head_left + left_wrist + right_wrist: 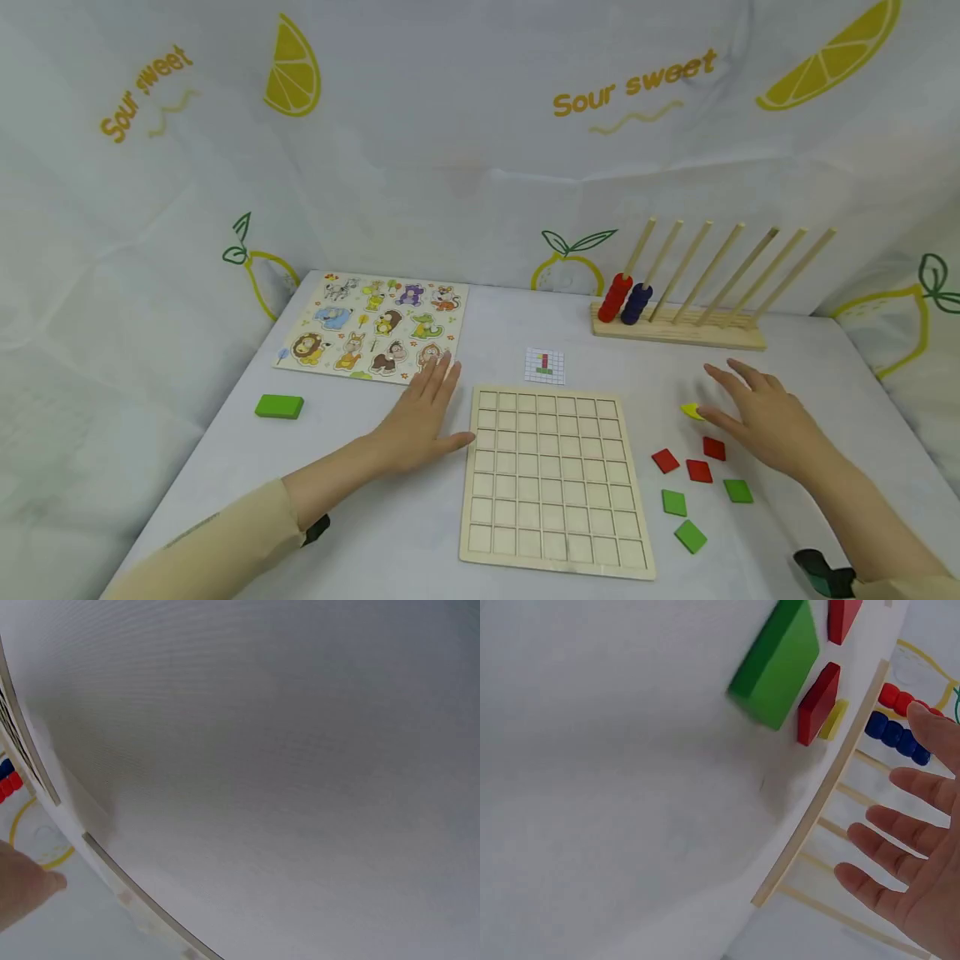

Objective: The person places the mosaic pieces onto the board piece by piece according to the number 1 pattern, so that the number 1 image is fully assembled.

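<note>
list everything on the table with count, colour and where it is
grid board: 1, pale wood, centre front
pattern card: 1, white with red and green squares, behind the grid board
animal puzzle: 1, multicoloured, back left
peg rack: 1, wood, red and blue beads, back right
green block: 1, far left
red tiles: 3, right of the grid board
green tiles: 3, beside the red tiles
yellow tile: 1, at right fingertips
hands: left flat by the grid board, right open above the tiles

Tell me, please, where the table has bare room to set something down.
Bare cloth lies between the green block and the left hand, and between grid board and peg rack. Crowded: loose tiles by the right hand.
</note>
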Motion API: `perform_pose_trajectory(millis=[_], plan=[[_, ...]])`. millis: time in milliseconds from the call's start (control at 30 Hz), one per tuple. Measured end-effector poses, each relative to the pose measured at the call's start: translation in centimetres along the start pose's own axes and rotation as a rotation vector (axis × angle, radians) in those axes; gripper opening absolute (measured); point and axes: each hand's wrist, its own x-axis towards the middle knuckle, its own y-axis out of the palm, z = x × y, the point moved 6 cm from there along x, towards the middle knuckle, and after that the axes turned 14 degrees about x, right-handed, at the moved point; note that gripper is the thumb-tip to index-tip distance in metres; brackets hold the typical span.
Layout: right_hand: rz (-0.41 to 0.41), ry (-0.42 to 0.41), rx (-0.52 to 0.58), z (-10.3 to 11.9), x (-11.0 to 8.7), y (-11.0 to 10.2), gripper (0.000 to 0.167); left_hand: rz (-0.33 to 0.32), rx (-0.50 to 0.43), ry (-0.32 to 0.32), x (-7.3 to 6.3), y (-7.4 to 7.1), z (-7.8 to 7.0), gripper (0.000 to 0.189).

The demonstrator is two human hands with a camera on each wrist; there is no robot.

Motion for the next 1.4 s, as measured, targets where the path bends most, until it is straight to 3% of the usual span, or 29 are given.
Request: perform_pose_trajectory(millis=[167,267,467,633,900,1400], plan=[[0.04,0.011,0.066,1.3,1.4,0.4,0.062,0.144,-0.227,0.121,0.8,0.7,-1.4,0.111],[0.068,0.027,0.104,1.5,2.1,0.7,0.055,0.183,-0.272,0.145,1.1,1.1,-1.7,0.117],[0.125,0.07,0.173,1.0,2.8,1.3,0.049,0.249,-0.283,0.126,1.1,2.0,-1.7,0.126],[0.175,0.068,0.225,0.3,2.9,1.7,0.049,0.288,-0.248,0.146,1.0,2.5,-1.6,0.133],[0.187,0.044,0.235,0.0,3.1,1.9,0.052,0.296,-0.177,0.17,1.1,1.8,-1.5,0.133],[0.189,0.063,0.243,-1.0,3.4,2.5,0.035,0.287,-0.128,0.167,1.3,1.6,-1.7,0.132]])
